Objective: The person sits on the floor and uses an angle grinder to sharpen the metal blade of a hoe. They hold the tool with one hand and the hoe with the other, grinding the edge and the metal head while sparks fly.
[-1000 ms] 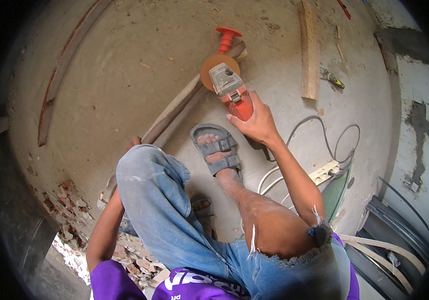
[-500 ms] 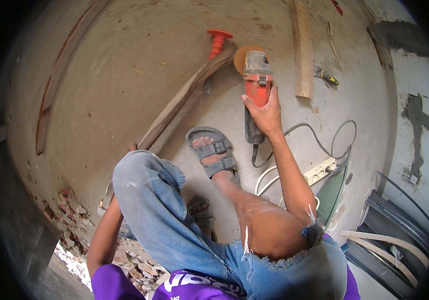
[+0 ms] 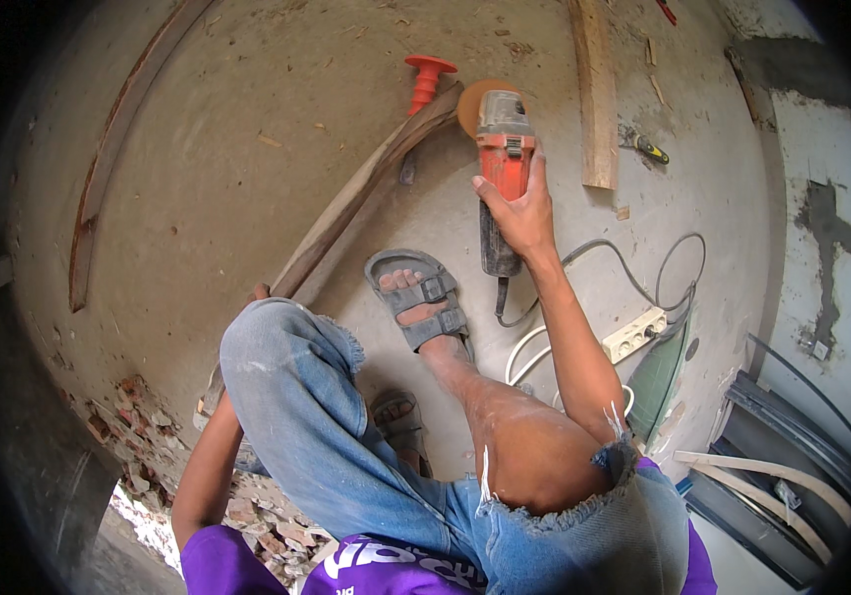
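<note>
Orange and grey, the angle grinder (image 3: 501,149) is hanging just above the concrete floor (image 3: 247,178), its sanding disc (image 3: 469,103) sitting at the far end of a long curved wooden strip (image 3: 366,193). The right hand (image 3: 516,211) is clamping its fingers around the grinder's body, the black cord (image 3: 633,273) trailing back to a white power strip (image 3: 633,335). The left hand (image 3: 259,294) is mostly hiding behind the raised knee, near the strip's near end; its grip cannot be told. A sandalled foot (image 3: 420,297) is resting beside the strip, and an orange chisel handle (image 3: 426,81) is lying beyond it.
</note>
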{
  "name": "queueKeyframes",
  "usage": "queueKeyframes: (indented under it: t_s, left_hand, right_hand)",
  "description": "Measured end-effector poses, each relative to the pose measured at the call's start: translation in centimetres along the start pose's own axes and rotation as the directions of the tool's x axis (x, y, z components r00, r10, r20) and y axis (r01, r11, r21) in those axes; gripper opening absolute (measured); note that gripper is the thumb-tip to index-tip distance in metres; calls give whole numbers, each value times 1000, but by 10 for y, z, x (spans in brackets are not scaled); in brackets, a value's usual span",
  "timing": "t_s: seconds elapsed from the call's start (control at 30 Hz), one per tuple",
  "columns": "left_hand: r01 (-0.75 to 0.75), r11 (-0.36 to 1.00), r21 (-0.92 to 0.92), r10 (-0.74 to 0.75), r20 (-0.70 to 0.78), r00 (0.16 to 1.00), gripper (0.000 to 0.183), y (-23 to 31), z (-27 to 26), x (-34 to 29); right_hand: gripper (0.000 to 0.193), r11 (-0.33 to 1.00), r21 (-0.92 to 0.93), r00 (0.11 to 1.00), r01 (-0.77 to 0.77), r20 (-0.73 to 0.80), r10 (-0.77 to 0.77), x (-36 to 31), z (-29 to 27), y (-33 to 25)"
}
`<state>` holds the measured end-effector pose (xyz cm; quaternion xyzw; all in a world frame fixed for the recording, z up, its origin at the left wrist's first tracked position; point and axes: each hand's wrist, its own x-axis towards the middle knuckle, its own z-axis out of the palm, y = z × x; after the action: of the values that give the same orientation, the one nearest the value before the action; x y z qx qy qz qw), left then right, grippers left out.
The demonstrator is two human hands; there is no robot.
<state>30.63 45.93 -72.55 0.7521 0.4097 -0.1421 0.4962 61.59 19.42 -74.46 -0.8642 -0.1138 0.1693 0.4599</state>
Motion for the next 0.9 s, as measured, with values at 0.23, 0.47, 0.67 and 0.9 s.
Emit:
queueKeyframes:
  t_s: [0.23,0.47,0.67,0.9]
  left_hand:
    - [25,996,-89,-31,-62,998,45,-4,7,0]
    - [154,964,-215,-153,19,988,50,8,2,-2]
    - [117,965,-233,-134,-58,989,49,-42,8,11]
    - [76,985,-157,-93,-104,990,47,-36,9,11]
  right_hand:
    - [102,996,-82,997,45,73,-39,-6,3,-10]
    - [103,999,-43,999,-2,35,3,-2,1,-9]
    - [105,998,-69,999,11,48,-8,-7,5,-11]
    - [104,994,-109,991,29,135,-14,-8,4,-18]
